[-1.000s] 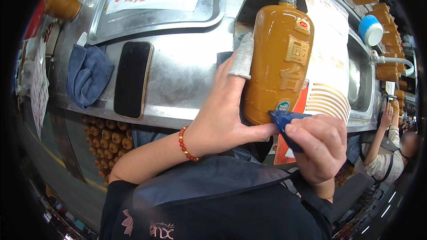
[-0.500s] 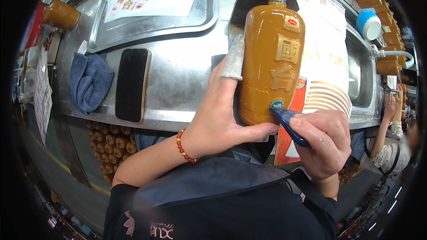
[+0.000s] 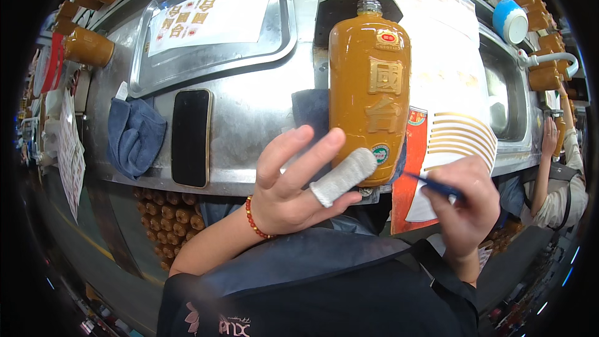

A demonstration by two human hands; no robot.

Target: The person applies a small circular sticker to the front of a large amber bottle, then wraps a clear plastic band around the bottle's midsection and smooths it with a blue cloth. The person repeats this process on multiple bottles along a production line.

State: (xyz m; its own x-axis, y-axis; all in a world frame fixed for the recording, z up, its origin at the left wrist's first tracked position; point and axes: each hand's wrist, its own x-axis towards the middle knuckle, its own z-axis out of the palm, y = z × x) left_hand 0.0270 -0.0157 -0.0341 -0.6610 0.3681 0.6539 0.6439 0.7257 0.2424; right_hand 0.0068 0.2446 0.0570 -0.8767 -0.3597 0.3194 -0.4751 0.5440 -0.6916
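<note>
A glossy amber-brown bottle (image 3: 349, 103) lies on the bench, its clear threaded neck against a dark angled rest (image 3: 326, 15). Raised gold characters, a red-and-gold emblem and a round green sticker (image 3: 379, 153) run down its face. My left hand (image 3: 284, 187) has its fingers spread; one wears a pale cloth finger cover (image 3: 343, 178), its tip by the green sticker. Whether that tip presses on the bottle I cannot tell. In my right hand (image 3: 468, 203) is a dark blue flat-bladed scraper (image 3: 435, 186), held apart from the bottle, right of its base.
Left lie a phone (image 3: 191, 137), a crumpled blue cloth (image 3: 136, 137) and a metal tray (image 3: 274, 43) with a decal sheet. Right are a sheet of gold stripes (image 3: 458, 140), a sink (image 3: 508, 106) and a blue-white container (image 3: 510, 22). A co-worker's arms (image 3: 546, 178) show far right.
The scraper has come off the bottle's green sticker and moved right. My left hand has let go of the bottle's side and come down, its covered finger now by the sticker.
</note>
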